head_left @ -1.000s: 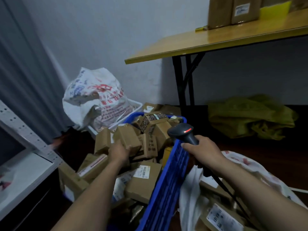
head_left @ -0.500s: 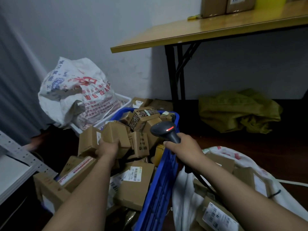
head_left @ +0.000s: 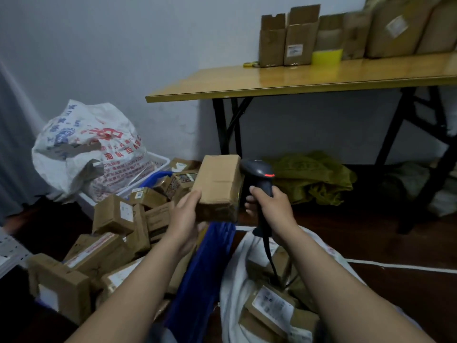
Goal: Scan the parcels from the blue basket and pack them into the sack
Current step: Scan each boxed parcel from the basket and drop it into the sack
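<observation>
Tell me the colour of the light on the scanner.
Red. The light glows on the scanner, seen in the head view.

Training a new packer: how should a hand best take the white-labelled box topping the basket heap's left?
Probably from above, spanning the box across its narrow width: it lies tilted on top, upper faces exposed, while other parcels crowd its lower edges.

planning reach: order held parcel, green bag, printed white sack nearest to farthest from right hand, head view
1. held parcel, just left of the right hand
2. green bag, behind, under the table
3. printed white sack, far left
</observation>
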